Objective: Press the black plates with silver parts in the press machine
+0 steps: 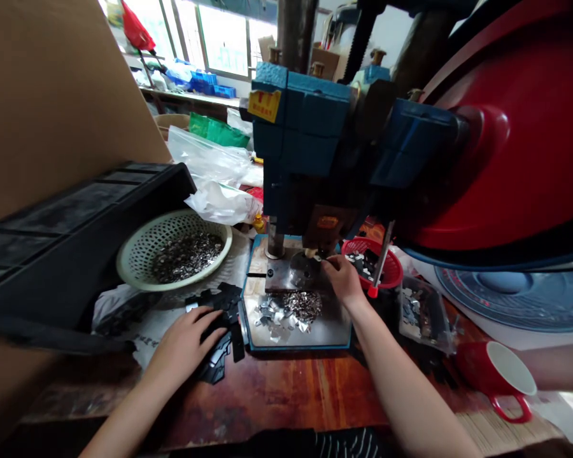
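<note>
My left hand [188, 340] lies with its fingers apart on a pile of flat dark metal pieces [225, 302] at the left edge of the press base. Under the head of a blue bench press [305, 127], the fingertips of my right hand [342, 278] are pinched together beside the die [302, 270]. What they pinch is too small and hidden to make out. Small metal bits and shiny scraps [286, 313] lie in front of the die on the press base [296, 337].
Left stands a pale green basket [134, 254] with many small metal parts, beside a black bin [76, 235]. To the right are a red basket [395, 275], a clear plastic box [442, 337] of pieces and a red mug [477, 369]. A large red wheel-like cover [510, 146] hangs close above.
</note>
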Available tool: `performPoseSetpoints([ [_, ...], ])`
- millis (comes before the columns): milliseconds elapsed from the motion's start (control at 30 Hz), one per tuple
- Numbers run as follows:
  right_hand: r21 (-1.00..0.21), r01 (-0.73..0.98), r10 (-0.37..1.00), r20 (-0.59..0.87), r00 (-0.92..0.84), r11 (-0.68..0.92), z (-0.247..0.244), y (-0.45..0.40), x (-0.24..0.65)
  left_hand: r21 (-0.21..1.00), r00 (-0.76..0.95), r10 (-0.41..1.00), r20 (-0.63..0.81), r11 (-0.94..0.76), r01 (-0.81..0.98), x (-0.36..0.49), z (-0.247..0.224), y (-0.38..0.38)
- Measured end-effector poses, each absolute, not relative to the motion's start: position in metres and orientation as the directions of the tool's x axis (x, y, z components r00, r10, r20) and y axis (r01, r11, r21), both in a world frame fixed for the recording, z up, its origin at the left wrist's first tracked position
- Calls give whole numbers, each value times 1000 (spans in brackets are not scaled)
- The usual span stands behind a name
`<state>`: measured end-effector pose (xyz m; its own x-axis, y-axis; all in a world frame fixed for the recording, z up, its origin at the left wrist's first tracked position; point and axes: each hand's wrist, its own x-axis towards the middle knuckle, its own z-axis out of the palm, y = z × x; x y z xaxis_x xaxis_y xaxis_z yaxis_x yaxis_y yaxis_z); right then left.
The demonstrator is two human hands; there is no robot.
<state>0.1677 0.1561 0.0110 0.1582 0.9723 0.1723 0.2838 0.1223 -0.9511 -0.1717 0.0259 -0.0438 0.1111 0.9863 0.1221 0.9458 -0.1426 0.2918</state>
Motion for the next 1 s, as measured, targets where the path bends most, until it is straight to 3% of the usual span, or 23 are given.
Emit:
performPoseSetpoints([
  [167,-988,128,931,130,342,91,8,143,209,268,232,959,166,-270,925,-176,-40,27],
  [333,-998,13,928,56,368,55,5,108,221,309,222,961,163,-263,914,-185,-36,25],
  [433,-970,245,977,56,208,4,2,81,210,377,12,995,97,-48,925,-192,-34,20],
  [500,-885,457,993,113,32,86,2,66,202,458,-162,986,48,122,880,-193,-34,17],
  [600,-688,682,969,163,-189,248,4,54,191,738,-338,938,-71,278,615,-180,-29,15],
  [667,-578,770,962,149,-228,272,4,53,185,903,-372,903,-216,330,275,-161,-22,14],
  [700,-537,800,964,143,-225,266,4,54,183,929,-362,884,-295,354,108,-149,-17,13],
  [767,-473,842,965,133,-224,261,3,56,180,913,-285,869,-406,397,-90,-124,-4,11],
  [867,-421,865,962,134,-239,273,1,57,178,875,-152,869,-472,440,-201,-92,15,8],
  [1000,-568,781,965,192,-180,259,9,60,178,824,-54,858,-511,471,-314,-70,27,8],
])
